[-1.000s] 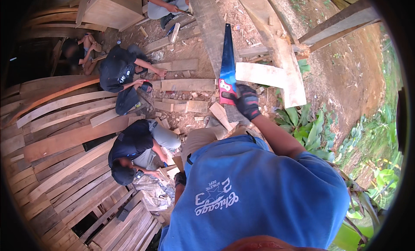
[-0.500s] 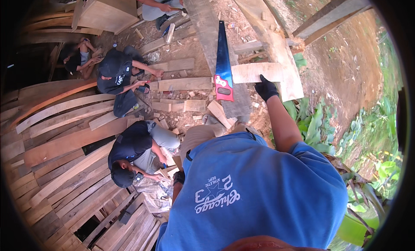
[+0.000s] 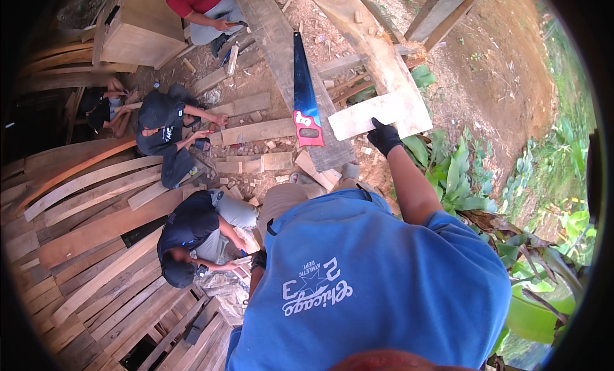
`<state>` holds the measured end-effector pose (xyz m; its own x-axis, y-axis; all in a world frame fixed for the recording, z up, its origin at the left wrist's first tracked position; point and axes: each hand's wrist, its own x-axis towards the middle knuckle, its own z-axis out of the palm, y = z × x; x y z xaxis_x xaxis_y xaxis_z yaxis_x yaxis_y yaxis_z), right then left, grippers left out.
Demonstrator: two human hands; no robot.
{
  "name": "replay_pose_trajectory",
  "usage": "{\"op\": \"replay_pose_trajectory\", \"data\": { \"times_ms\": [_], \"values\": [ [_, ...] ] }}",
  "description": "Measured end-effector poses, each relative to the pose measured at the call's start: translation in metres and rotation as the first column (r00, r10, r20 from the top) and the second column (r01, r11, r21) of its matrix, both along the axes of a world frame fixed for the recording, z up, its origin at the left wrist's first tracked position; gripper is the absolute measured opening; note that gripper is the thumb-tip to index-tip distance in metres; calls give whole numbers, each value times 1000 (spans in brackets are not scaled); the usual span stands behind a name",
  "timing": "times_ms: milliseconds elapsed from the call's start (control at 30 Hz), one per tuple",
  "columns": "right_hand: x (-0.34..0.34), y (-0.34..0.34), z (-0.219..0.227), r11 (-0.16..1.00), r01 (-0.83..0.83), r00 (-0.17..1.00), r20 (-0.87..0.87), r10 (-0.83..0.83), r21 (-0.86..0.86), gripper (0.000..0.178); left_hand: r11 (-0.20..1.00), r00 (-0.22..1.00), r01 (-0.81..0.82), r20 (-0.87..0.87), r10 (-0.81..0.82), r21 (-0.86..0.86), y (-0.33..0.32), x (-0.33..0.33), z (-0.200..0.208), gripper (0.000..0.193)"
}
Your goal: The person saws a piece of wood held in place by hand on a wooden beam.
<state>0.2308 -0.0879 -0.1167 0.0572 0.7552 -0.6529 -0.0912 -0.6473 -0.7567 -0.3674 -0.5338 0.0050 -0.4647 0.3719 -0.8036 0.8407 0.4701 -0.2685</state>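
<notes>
My right hand (image 3: 384, 137), in a black glove, grips the near edge of a short pale board (image 3: 364, 115). That board is tilted, its right part over the end of a long rough-edged plank (image 3: 348, 32). To its left, a handsaw (image 3: 306, 83) with a dark blade and a red handle lies on a long grey-brown plank (image 3: 272, 35). My left hand (image 3: 258, 260), also black-gloved, hangs by my left side, mostly behind my blue shirt. Its fingers are hidden; a strip of wood (image 3: 258, 238) shows just above it.
Three people (image 3: 192, 227) crouch on the left among wood pieces, and another person (image 3: 204, 16) sits at the far end holding a tool. Stacked boards (image 3: 96, 294) fill the left side. A wooden box (image 3: 141, 32) stands far left. Leafy plants (image 3: 457, 173) grow at my right.
My right hand has drawn the short board slightly nearer, and the board has turned so its left end points lower. The whole view has shifted a little. The saw still lies on its plank.
</notes>
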Motion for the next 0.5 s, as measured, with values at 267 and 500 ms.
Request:
{"op": "replay_pose_trajectory", "data": {
  "times_ms": [267,500],
  "values": [
    [-16,-3,0,976,144,959,-219,-179,-163,57,997,997,-74,-5,74,22,3,-8,9,52],
    [-38,-7,26,931,219,852,-409,-328,-291,63,996,996,-85,-15,85,9,11,-9,27,56]
  ]
}}
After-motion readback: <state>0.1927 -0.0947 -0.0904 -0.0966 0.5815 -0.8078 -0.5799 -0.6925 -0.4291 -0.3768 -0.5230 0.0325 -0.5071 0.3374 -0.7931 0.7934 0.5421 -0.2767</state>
